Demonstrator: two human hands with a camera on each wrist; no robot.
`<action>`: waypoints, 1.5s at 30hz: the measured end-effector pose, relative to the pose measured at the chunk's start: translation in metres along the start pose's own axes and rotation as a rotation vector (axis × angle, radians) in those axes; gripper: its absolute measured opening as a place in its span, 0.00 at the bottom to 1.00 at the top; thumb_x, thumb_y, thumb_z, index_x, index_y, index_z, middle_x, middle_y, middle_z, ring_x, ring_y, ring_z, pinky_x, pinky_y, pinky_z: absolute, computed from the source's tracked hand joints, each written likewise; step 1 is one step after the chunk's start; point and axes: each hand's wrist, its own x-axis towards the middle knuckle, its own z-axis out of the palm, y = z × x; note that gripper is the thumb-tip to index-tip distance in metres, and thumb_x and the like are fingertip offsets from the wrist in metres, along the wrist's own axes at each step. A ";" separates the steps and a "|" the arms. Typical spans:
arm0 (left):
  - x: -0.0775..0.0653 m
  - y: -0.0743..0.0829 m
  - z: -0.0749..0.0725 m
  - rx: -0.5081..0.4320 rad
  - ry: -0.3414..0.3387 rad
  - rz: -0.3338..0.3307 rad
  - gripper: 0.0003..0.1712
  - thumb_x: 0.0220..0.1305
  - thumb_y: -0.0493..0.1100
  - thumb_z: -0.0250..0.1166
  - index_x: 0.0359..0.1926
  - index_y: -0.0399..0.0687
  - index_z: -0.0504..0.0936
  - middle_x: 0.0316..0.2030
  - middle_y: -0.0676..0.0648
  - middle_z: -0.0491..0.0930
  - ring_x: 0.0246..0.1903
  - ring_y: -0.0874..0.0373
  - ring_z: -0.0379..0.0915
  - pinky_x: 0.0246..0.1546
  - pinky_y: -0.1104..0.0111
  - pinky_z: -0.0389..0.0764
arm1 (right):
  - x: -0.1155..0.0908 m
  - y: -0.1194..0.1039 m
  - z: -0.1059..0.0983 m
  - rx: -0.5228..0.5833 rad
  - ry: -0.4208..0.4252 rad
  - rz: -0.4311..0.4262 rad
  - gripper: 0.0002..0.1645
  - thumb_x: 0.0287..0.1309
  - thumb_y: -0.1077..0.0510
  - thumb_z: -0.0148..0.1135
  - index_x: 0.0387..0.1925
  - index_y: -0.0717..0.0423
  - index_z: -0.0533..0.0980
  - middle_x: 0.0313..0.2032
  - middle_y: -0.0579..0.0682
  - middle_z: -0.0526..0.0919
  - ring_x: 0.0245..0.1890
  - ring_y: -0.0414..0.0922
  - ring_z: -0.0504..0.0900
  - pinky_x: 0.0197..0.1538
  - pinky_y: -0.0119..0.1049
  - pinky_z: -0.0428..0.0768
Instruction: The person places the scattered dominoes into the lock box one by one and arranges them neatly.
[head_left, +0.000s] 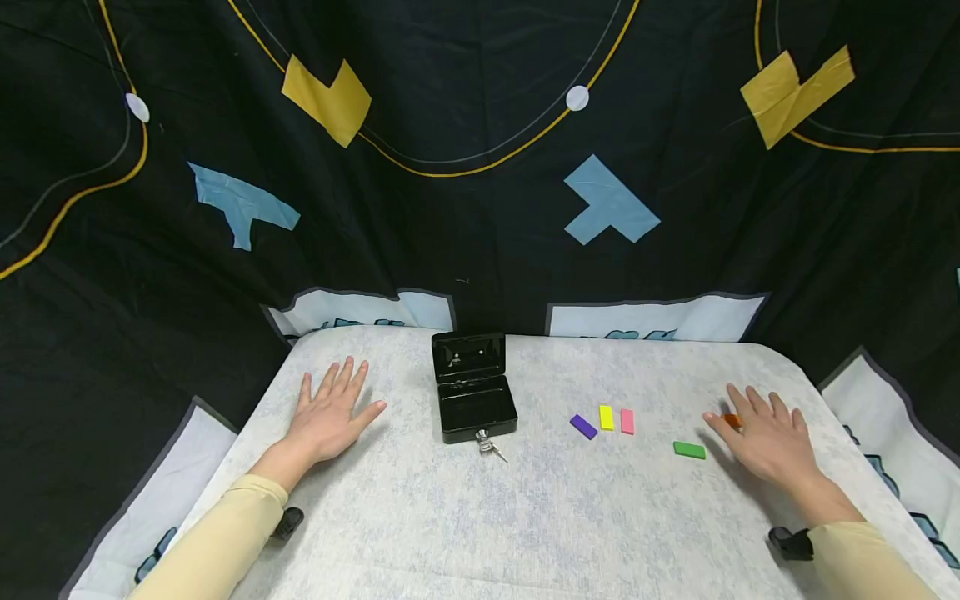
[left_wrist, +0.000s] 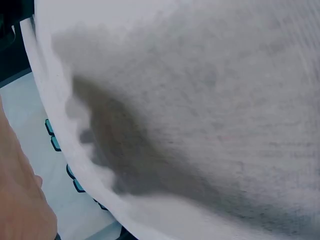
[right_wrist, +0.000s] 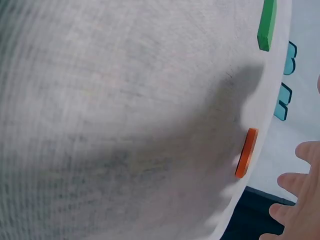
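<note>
Fingers spread, my left hand (head_left: 327,421) hovers palm down over the left side of the table, holding nothing. To its right stands a black cash box (head_left: 477,408), lid raised, with keys (head_left: 489,446) hanging at the lock on its front. My right hand (head_left: 767,439) hovers over the right side, fingers spread as well. Below it lies an orange block (right_wrist: 246,153), partly hidden by the hand in the head view. A green block (head_left: 689,450) is left of that hand. Farther left lie pink (head_left: 627,421), yellow (head_left: 606,417) and purple (head_left: 583,427) blocks.
A pale patterned cloth covers the table (head_left: 450,525). Behind it hangs a black curtain (head_left: 480,242) with yellow and blue tape pieces. Dark wrist devices (head_left: 791,543) show under both sleeves.
</note>
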 end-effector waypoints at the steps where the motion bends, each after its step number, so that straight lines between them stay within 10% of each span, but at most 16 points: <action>1: 0.001 0.001 0.000 -0.009 0.002 0.009 0.51 0.74 0.74 0.43 0.81 0.44 0.48 0.80 0.35 0.41 0.78 0.34 0.34 0.71 0.38 0.23 | 0.000 0.001 -0.001 0.003 0.006 0.000 0.58 0.71 0.23 0.38 0.78 0.68 0.48 0.72 0.80 0.49 0.69 0.82 0.42 0.65 0.79 0.36; 21: 0.002 0.036 0.004 -0.313 -0.032 0.226 0.45 0.75 0.68 0.52 0.82 0.52 0.52 0.81 0.45 0.43 0.77 0.37 0.45 0.71 0.38 0.52 | -0.002 0.019 -0.009 0.142 0.029 0.071 0.59 0.71 0.27 0.48 0.76 0.73 0.48 0.67 0.84 0.54 0.62 0.83 0.55 0.57 0.77 0.59; 45: 0.011 0.078 0.027 -0.464 -0.139 0.186 0.25 0.67 0.64 0.67 0.57 0.60 0.74 0.80 0.57 0.50 0.69 0.56 0.66 0.62 0.48 0.71 | -0.005 0.020 0.001 0.143 -0.040 0.347 0.54 0.60 0.30 0.64 0.60 0.77 0.66 0.50 0.77 0.68 0.52 0.75 0.66 0.47 0.69 0.71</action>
